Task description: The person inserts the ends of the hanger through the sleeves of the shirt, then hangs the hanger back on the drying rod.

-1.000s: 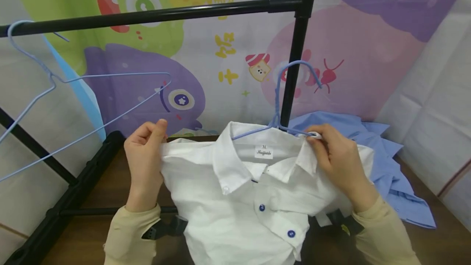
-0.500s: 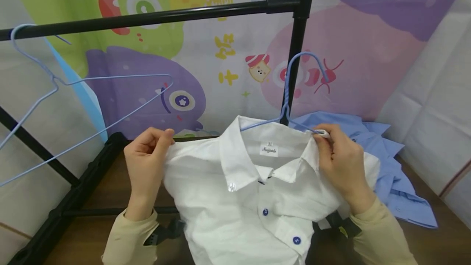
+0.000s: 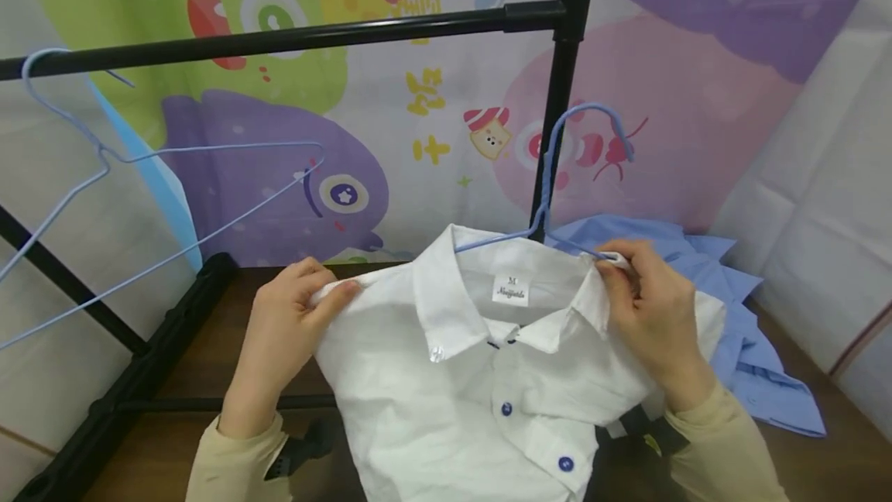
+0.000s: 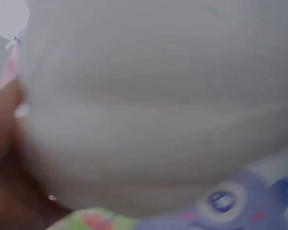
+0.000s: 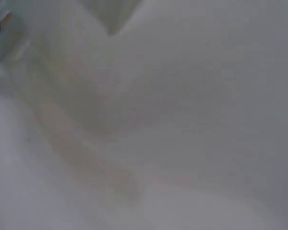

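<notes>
One white shirt point(image 3: 446, 401), blue hanger point(image 3: 544, 208) partly inside; left hand point(image 3: 291, 324) pinching shoulder point(image 3: 379, 285), right hand point(image 3: 658, 316) gripping beside collar point(image 3: 446, 304).

Left grip point(image 3: 289, 324), right grip point(image 3: 655, 308) holding white shirt point(image 3: 418, 401), hanger point(image 3: 547, 190) partly inside

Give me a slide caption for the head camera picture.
Left hand and right hand hold a white shirt, a blue hanger rising from its collar.
</notes>
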A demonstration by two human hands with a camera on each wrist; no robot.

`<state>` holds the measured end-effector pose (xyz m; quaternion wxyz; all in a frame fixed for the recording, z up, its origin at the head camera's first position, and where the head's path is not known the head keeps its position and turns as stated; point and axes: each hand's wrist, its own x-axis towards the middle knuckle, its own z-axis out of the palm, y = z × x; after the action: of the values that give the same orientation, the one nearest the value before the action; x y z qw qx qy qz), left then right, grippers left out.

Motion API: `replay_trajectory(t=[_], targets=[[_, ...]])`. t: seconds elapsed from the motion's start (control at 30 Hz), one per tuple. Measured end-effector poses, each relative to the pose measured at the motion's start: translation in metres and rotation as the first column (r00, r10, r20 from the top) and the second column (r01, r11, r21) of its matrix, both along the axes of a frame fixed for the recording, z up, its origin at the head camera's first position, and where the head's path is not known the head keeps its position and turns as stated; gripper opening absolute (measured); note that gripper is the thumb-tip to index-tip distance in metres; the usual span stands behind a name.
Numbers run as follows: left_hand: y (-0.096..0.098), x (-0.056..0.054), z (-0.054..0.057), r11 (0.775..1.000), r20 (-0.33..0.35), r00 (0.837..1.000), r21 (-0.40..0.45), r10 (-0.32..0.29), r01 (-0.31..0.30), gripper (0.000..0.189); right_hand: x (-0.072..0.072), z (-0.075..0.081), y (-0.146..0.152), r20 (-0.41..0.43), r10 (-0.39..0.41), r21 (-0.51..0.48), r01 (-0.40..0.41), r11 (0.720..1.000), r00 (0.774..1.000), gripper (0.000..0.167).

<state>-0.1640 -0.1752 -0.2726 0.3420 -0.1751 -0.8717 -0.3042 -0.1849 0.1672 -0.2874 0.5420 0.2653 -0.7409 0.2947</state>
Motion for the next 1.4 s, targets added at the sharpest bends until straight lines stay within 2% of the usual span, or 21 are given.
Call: replay_trajectory(t=[0.1,0.17,0.27,0.37,0.43,0.53,0.63,0.73,0.83,1.0,1.13,1.3,1.4], targets=[[0.006,0.006,0.002,0.977,-0.049,0.999,-0.212,0.013,-0.023,0.016,0.001,-0.001,-0.001,0.022,0.066,0.032,-0.066,0.997,0.998,0.039],[0.012,0.008,0.003,0.965,-0.106,0.994,-0.262,-0.009,-0.02,0.014,0.001,-0.001,-0.003,0.02,0.096,0.032,-0.097,0.995,0.995,0.039],[0.018,0.01,0.002,0.975,-0.218,0.976,-0.22,-0.023,-0.026,0.016,0.001,-0.001,-0.006,0.013,0.147,0.017,-0.147,0.989,0.989,0.039],[0.02,0.01,-0.002,0.988,-0.319,0.948,-0.148,0.003,-0.053,0.027,0.001,-0.002,-0.005,0.035,0.202,0.02,-0.203,0.979,0.979,0.039],[0.021,0.011,-0.004,0.99,-0.368,0.93,-0.122,0.019,-0.068,0.035,0.002,-0.001,-0.002,0.07,0.212,0.032,-0.214,0.976,0.975,0.04],[0.021,0.009,-0.005,0.987,-0.444,0.895,-0.115,0.048,-0.11,0.044,0.004,0.0,0.004,0.133,0.157,0.069,-0.167,0.984,0.979,0.039],[0.018,0.007,-0.004,0.982,-0.504,0.858,-0.091,0.1,-0.168,0.047,0.005,0.003,0.011,0.186,0.084,0.098,-0.104,0.99,0.979,0.027],[0.014,0.005,-0.004,0.974,-0.529,0.834,-0.057,0.156,-0.218,0.047,0.003,0.004,0.016,0.219,0.052,0.112,-0.078,0.991,0.974,0.014],[0.009,0.005,-0.003,0.969,-0.54,0.818,-0.023,0.195,-0.247,0.048,0.002,0.003,0.021,0.224,0.035,0.102,-0.059,0.993,0.974,0.009],[0.002,0.006,0.0,0.966,-0.557,0.8,0.015,0.223,-0.259,0.051,-0.001,0.003,0.024,0.211,0.046,0.03,-0.054,0.998,0.977,0.006],[-0.001,0.006,0.001,0.967,-0.555,0.8,0.033,0.227,-0.251,0.052,-0.002,0.003,0.023,0.221,0.074,-0.085,-0.056,0.995,0.972,0.006],[-0.002,0.005,0.001,0.971,-0.551,0.806,0.034,0.215,-0.237,0.052,-0.004,0.004,0.025,0.244,0.222,-0.267,-0.155,0.951,0.944,0.003],[-0.004,0.005,0.002,0.971,-0.553,0.804,0.04,0.22,-0.238,0.052,-0.006,0.004,0.028,0.261,0.275,-0.309,-0.19,0.932,0.925,0.004]])
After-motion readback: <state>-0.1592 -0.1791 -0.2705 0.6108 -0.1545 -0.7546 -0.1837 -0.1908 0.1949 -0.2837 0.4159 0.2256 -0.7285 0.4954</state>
